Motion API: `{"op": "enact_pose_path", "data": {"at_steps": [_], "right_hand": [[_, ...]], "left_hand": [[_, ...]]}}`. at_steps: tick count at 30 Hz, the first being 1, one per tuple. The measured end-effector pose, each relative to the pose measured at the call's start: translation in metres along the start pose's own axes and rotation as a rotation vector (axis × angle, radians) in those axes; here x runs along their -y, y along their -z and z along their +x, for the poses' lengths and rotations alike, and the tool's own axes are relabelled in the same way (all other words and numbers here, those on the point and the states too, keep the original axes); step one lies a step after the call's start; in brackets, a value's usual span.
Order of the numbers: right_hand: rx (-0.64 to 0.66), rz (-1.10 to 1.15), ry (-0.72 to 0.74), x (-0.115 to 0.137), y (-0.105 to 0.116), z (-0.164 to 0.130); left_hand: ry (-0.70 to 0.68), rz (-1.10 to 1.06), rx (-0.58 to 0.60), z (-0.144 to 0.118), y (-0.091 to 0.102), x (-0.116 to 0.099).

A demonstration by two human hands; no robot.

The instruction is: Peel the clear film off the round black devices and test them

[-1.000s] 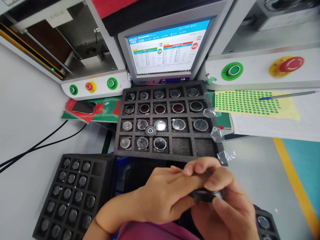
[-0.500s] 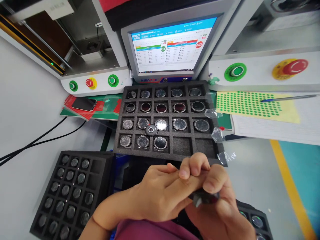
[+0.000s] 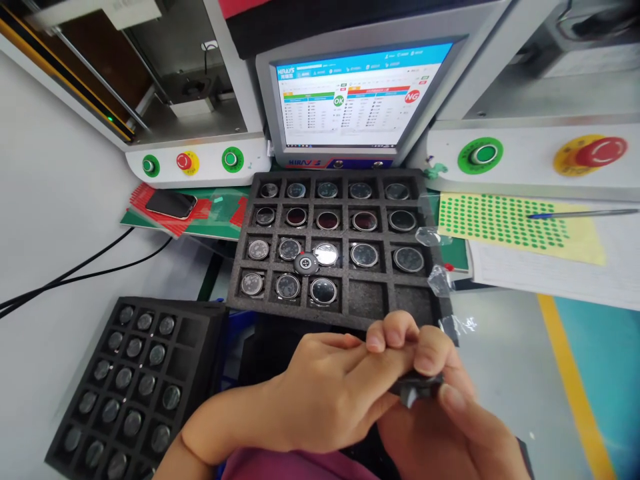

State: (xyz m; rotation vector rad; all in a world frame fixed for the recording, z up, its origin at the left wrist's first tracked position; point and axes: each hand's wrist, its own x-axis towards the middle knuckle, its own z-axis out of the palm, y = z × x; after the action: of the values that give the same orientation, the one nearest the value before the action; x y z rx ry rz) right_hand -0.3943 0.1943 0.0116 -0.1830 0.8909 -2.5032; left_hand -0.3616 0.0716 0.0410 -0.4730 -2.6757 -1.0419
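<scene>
Close to my body, both hands are clasped together around a dark watch case (image 3: 417,387), mostly hidden by the fingers. A grey, lug-like tip sticks out from its lower side. My left hand (image 3: 330,393) reaches across from the left, its fingers closed against the piece. Over those fingertips curl the fingers of my right hand (image 3: 450,387), with its thumb on the near side of the case. Just beyond the hands lies a black foam tray (image 3: 290,308) with round watch cases in its compartments. One watch (image 3: 306,264) rests back-side up across the dividers.
Another foam tray (image 3: 187,327) of watches stands lower left. Behind are a monitor (image 3: 360,100) and two machines with green buttons (image 3: 485,155) and red stop buttons (image 3: 600,152). A phone (image 3: 171,205), clear film scraps (image 3: 441,280), a green-dot sticker sheet (image 3: 500,223) and a pen (image 3: 580,214) lie around.
The view has shifted slightly. Both hands stay clasped around the watch case, and the right thumb has moved a little, showing more of the grey tip.
</scene>
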Motion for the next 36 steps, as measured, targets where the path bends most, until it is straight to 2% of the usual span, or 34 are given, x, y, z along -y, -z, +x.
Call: {"op": "enact_pose_path", "data": {"at_steps": [10,14,18,28,30,32,36], "right_hand": [[-0.011,0.088,0.048,-0.011,-0.013,0.009],[0.024,0.049,0.009,-0.012,-0.007,0.009],[0.059,-0.047,0.045,-0.007,-0.001,0.009],[-0.070,-0.179,0.190,-0.015,-0.004,0.001],[-0.064,-0.219,0.193,-0.014,-0.004,0.000],[-0.041,-0.327,0.231,-0.012,-0.003,-0.001],[0.004,-0.620,0.435,-0.006,-0.003,-0.005]], "left_hand": [[-0.030,0.157,-0.074,-0.002,0.000,0.000],[0.031,0.110,-0.072,0.000,0.001,-0.002],[0.108,0.037,-0.049,0.005,0.006,-0.009],[0.153,-0.041,-0.105,-0.003,-0.003,-0.009],[0.164,-0.144,-0.070,-0.004,0.002,-0.007],[0.231,-0.381,0.008,-0.004,0.007,-0.003],[0.436,-1.278,0.184,-0.007,0.006,0.007]]}}
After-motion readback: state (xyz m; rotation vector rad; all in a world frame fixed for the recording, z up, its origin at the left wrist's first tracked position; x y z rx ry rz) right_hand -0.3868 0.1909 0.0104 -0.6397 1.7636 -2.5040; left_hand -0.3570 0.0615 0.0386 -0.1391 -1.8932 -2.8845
